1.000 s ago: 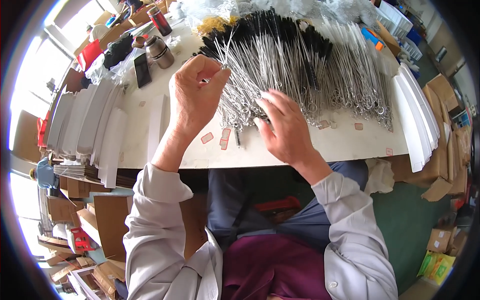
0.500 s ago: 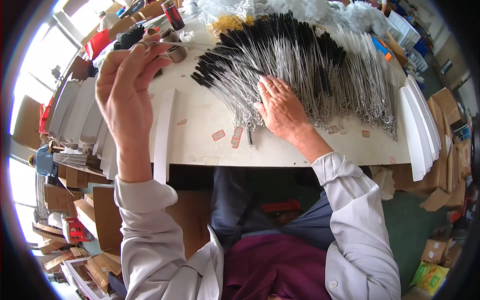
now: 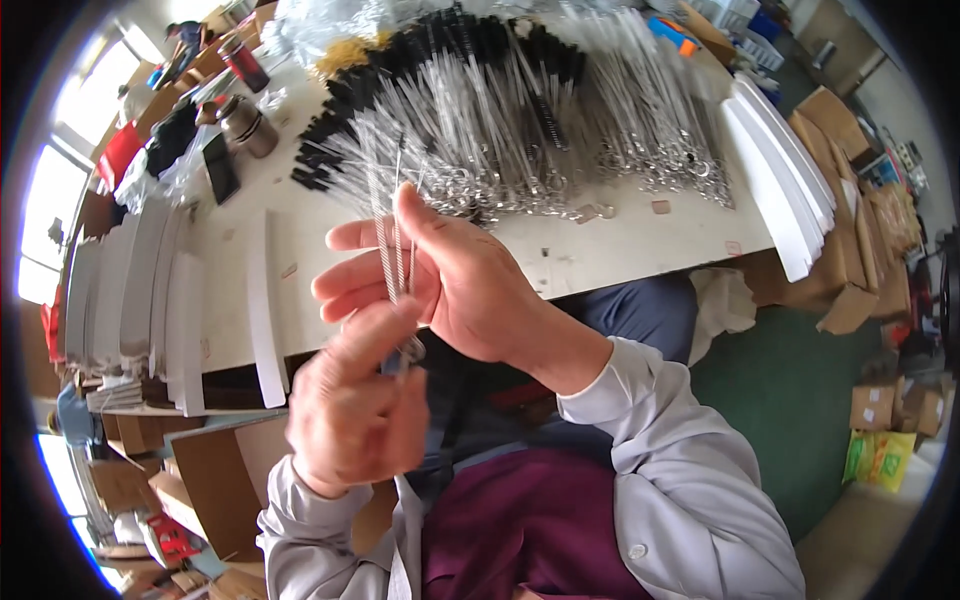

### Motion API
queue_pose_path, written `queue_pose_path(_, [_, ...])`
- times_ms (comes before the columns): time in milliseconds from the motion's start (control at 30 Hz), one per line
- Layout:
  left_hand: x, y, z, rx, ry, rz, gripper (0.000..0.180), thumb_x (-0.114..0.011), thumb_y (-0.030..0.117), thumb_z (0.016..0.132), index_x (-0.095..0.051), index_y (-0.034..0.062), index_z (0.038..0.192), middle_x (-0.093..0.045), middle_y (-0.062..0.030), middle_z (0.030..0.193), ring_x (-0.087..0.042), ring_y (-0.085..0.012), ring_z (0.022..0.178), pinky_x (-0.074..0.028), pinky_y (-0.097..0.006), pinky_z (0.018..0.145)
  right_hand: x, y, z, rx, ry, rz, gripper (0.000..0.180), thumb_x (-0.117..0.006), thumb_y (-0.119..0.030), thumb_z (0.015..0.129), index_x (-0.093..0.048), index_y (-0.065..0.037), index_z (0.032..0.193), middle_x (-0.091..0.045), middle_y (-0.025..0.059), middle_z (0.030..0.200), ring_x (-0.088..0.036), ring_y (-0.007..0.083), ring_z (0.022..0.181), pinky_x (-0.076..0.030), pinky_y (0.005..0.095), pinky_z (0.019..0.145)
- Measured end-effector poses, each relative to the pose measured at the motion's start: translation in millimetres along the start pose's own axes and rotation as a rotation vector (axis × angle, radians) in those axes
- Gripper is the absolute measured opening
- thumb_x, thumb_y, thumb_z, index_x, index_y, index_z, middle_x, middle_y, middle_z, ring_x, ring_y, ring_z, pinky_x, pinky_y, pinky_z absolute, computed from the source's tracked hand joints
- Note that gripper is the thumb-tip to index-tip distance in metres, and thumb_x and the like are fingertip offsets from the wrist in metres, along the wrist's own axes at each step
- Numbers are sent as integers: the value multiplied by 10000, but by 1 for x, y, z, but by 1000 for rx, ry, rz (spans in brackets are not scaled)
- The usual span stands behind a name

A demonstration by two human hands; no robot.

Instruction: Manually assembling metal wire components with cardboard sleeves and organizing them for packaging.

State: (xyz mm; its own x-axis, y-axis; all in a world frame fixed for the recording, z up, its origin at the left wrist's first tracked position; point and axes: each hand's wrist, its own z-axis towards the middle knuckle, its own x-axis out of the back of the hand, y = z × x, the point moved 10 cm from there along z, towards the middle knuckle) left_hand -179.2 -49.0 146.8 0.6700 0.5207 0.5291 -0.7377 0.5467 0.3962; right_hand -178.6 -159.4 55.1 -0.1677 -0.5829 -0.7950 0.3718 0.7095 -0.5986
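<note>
My left hand (image 3: 355, 400), smeared by motion, is closed low in front of me on the looped ends of a few thin twisted-wire brushes (image 3: 388, 245). Their wires point up and away, and their far tips blur against the pile behind. Close beside them is my right hand (image 3: 465, 275), palm turned toward the wires, thumb up and fingers stretched apart. The wires pass in front of its palm; whether they touch it I cannot tell. Beyond both hands lies a big heap of wire-handled brushes (image 3: 450, 130), black bristles at the far end and ring ends toward me.
White card strips (image 3: 265, 310) stand at the table's left, and more white strips (image 3: 785, 170) at its right. A metal flask (image 3: 247, 128), a dark phone (image 3: 220, 168) and a red bottle (image 3: 243, 63) sit at the back left. Cardboard boxes (image 3: 215, 490) crowd the floor.
My left hand has come down from the upper left to the middle, near my lap. My right hand has lifted off the heap and moved in beside it. The view has shifted.
</note>
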Motion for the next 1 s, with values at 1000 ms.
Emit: queue_pose_path(1000, [-271, -114, 64, 338, -453, -38, 146, -649, 142, 907, -695, 4, 907, -701, -211, 809, -702, -401, 763, -554, -465, 692, 275, -164, -222, 646, 1122, -662, 343, -486, -302, 1112, -666, -10, 1104, -430, -58, 649, -348, 26, 505, -298, 224, 437])
